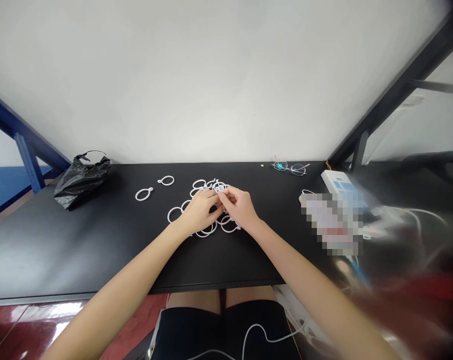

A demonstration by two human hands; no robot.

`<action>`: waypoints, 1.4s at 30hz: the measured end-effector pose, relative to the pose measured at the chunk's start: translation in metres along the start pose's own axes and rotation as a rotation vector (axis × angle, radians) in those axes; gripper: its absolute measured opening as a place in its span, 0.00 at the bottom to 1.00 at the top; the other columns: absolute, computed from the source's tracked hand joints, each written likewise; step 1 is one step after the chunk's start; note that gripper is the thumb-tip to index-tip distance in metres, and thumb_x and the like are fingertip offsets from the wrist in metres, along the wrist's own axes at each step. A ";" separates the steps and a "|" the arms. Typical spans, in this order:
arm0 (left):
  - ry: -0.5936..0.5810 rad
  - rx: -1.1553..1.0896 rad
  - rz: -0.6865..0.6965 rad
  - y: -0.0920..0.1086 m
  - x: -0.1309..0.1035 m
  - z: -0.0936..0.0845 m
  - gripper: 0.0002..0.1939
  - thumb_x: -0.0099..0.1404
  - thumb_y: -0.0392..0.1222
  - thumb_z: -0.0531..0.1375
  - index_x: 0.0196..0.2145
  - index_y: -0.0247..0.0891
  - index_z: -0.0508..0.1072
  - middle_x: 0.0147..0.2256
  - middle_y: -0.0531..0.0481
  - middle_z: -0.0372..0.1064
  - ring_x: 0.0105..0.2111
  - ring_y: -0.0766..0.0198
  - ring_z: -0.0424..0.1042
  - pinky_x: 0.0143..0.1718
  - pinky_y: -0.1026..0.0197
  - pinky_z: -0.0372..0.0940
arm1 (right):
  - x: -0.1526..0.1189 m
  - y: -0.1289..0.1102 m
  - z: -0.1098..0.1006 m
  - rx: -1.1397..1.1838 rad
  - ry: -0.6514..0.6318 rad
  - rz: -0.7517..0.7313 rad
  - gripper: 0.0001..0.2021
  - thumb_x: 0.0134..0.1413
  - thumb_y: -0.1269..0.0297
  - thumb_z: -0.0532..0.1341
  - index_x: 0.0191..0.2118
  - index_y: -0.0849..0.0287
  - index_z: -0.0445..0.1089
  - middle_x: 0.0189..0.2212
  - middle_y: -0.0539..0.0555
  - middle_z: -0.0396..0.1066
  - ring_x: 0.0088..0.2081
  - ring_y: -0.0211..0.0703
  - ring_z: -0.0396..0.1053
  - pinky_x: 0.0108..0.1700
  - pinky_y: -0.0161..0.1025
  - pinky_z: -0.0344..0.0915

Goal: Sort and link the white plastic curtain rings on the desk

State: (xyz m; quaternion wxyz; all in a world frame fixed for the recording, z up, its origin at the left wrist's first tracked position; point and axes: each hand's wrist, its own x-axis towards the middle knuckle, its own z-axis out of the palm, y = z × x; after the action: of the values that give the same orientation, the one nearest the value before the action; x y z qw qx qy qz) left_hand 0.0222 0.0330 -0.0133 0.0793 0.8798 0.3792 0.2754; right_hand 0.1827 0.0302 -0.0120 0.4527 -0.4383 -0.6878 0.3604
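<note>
Over the counter (99, 245), the left grip (200, 209) and right grip (241, 204) lean together at the fingertips, fingers bent inward among the white rings (219, 188); whether either pinches one cannot be told, since knuckles hide the contact. The rings lie beneath and around both grips, probably kept close so neither hand need reach far. Left of the left grip, one loose ring (144, 200) and a second ring (168, 184) sit apart from the heap, perhaps set aside; a black bag (82, 180) slumps farther out. Beyond the right grip, glasses (298, 169) rest near the wall, likely out of the way. Farther right, a pixelated patch covers part of a white power strip (337, 181); no brand or writing is legible.
</note>
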 end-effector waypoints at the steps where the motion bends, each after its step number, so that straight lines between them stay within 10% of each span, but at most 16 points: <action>1: 0.007 -0.004 0.003 0.000 0.000 0.000 0.09 0.66 0.37 0.54 0.28 0.37 0.69 0.29 0.48 0.67 0.33 0.59 0.65 0.39 0.55 0.61 | 0.000 0.000 0.000 -0.001 -0.001 0.000 0.14 0.60 0.55 0.56 0.25 0.56 0.62 0.21 0.49 0.69 0.22 0.38 0.66 0.27 0.36 0.65; 42: 0.213 -0.049 -0.019 0.012 -0.002 0.001 0.20 0.65 0.39 0.51 0.17 0.38 0.49 0.15 0.58 0.49 0.17 0.71 0.48 0.21 0.65 0.49 | 0.000 -0.002 -0.001 -0.046 -0.001 -0.001 0.14 0.59 0.56 0.56 0.25 0.56 0.62 0.18 0.47 0.64 0.21 0.37 0.62 0.27 0.35 0.62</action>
State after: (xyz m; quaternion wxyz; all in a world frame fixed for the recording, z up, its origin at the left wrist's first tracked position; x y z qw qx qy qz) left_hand 0.0286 0.0234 -0.0110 0.0627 0.8397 0.3870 0.3756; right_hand 0.1834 0.0302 -0.0101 0.4422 -0.4480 -0.6964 0.3445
